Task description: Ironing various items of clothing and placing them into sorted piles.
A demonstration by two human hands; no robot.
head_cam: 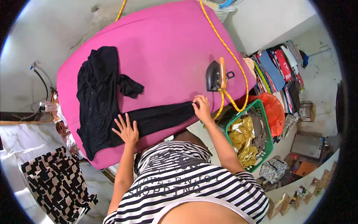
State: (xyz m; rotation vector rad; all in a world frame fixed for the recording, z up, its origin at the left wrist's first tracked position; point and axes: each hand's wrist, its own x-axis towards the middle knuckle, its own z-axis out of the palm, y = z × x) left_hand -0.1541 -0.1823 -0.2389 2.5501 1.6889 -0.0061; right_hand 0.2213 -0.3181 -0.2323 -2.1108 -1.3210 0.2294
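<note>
A black long-sleeved garment (pixel 98 103) lies on a padded surface covered in pink cloth (pixel 167 50). One sleeve stretches right along the near edge; the other is bunched near the middle. My left hand (pixel 127 130) rests with spread fingers on the black fabric where the near sleeve meets the body. At the sleeve's far right end, my right hand (pixel 202 107) pinches the cuff between thumb and fingers. Beyond that hand, an electric iron (pixel 214 76) with a wooden handle sits on the pink cloth, its yellow cord looping beside it.
A green plastic basket (pixel 268 134) holding mustard and grey clothes stands at the right, beside a red plastic bag (pixel 272 112). Stacked folded clothes (pixel 271 72) lie behind. A black-and-beige patterned cloth (pixel 57 182) hangs at lower left. The yellow cord (pixel 221 39) crosses the pink surface's right side.
</note>
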